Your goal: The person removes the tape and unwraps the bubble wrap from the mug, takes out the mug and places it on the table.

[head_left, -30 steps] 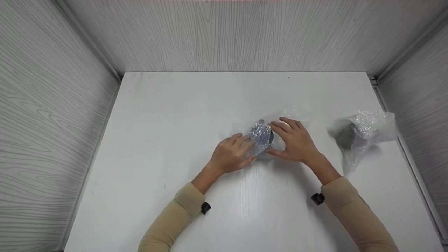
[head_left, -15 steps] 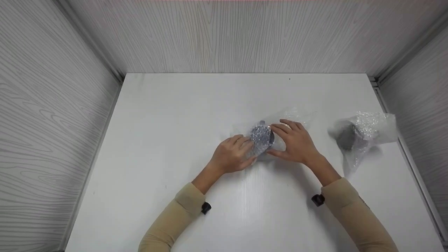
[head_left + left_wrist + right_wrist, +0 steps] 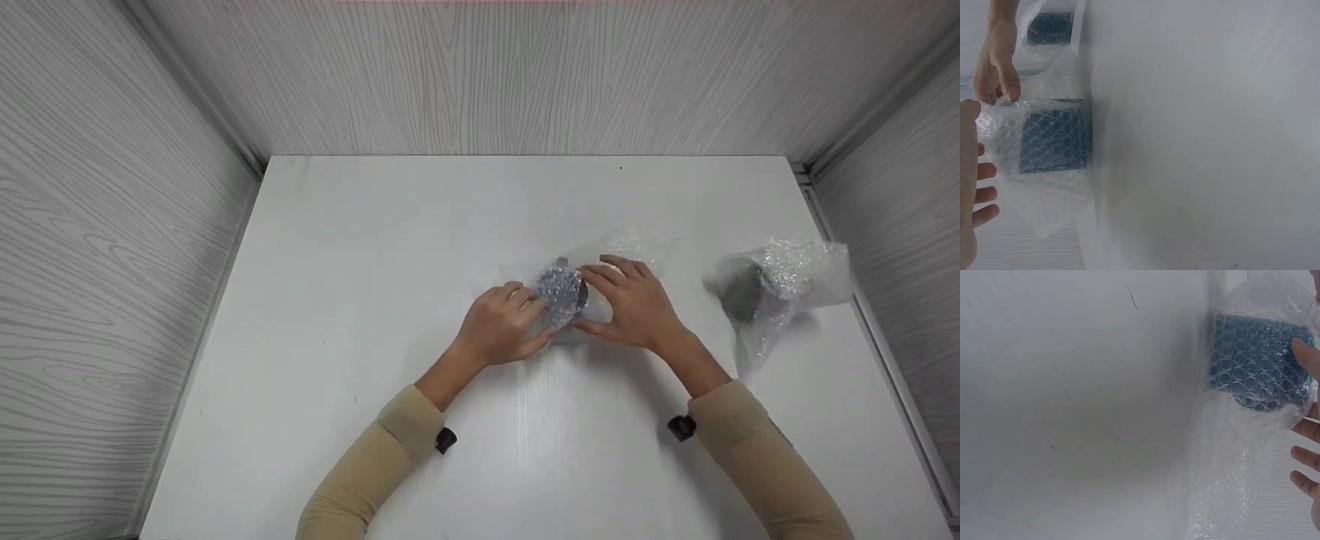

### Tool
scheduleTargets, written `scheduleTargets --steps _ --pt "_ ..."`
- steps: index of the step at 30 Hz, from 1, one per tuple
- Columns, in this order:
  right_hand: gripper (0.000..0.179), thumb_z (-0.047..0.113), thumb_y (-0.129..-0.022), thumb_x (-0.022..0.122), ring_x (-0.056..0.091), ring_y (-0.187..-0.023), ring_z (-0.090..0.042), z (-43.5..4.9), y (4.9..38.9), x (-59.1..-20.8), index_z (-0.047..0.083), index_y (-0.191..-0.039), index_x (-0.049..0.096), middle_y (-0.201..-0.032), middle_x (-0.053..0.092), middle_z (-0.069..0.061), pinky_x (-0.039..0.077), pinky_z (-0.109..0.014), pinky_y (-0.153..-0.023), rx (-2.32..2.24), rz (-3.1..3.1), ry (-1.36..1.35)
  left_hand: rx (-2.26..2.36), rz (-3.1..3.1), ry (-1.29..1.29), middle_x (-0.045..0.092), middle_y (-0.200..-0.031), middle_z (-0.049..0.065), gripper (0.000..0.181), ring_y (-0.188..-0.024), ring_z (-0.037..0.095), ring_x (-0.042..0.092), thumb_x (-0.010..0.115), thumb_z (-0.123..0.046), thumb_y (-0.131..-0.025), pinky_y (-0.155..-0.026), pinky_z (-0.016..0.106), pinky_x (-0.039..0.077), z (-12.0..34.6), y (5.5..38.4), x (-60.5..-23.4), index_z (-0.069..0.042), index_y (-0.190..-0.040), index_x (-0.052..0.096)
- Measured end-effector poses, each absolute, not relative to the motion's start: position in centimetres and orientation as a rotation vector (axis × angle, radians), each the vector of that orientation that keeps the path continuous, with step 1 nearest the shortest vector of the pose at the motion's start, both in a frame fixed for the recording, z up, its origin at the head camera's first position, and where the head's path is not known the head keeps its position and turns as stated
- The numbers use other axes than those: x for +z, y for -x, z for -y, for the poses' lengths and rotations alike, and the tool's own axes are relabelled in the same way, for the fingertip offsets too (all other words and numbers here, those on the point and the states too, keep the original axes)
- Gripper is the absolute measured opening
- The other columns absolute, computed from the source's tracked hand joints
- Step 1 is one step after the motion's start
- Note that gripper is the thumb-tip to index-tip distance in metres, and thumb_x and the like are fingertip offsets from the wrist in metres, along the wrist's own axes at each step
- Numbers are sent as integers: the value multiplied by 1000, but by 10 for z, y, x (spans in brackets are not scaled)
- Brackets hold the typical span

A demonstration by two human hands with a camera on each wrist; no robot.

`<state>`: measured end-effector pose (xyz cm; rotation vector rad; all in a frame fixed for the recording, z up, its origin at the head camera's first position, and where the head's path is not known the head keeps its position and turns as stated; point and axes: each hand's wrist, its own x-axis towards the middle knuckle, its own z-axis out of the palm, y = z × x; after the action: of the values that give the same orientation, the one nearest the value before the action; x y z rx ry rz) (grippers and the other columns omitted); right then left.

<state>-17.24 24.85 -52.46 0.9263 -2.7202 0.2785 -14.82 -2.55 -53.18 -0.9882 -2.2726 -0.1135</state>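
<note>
A dark blue, roughly cylindrical object in bubble wrap (image 3: 561,296) lies on the table between both hands. Loose clear wrap spreads around it, and its kind is hidden under the bubbles. My right hand (image 3: 634,304) holds it from the right, thumb on the near side and fingers toward the far side. In the right wrist view, the right thumb (image 3: 1306,357) lies against the wrapped object. On the other side, my left hand (image 3: 499,324) touches the wrap's left part; in the left wrist view its fingers (image 3: 985,195) are spread and loosely bent.
A second dark object in bubble wrap (image 3: 742,291) stands on the right of the white table (image 3: 360,247), near its right edge. Wood-grained panels (image 3: 480,82) enclose the table at the back and both sides.
My left hand has shifted slightly right and away from me along the wrap. The right hand and both wrapped objects stay nearly where they were.
</note>
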Motion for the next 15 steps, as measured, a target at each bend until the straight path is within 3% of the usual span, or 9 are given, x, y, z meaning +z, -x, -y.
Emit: scheduleTargets --steps 15 --pt "81 61 -81 81 58 -139 -38 -248 172 -524 11 -142 65 -140 70 -9 49 -60 -111 257 2691 -936 -77 2404 962 79 -107 4 62 -102 21 76 65 -72 -91 -82 33 66 13 151 -520 -14 -107 79"
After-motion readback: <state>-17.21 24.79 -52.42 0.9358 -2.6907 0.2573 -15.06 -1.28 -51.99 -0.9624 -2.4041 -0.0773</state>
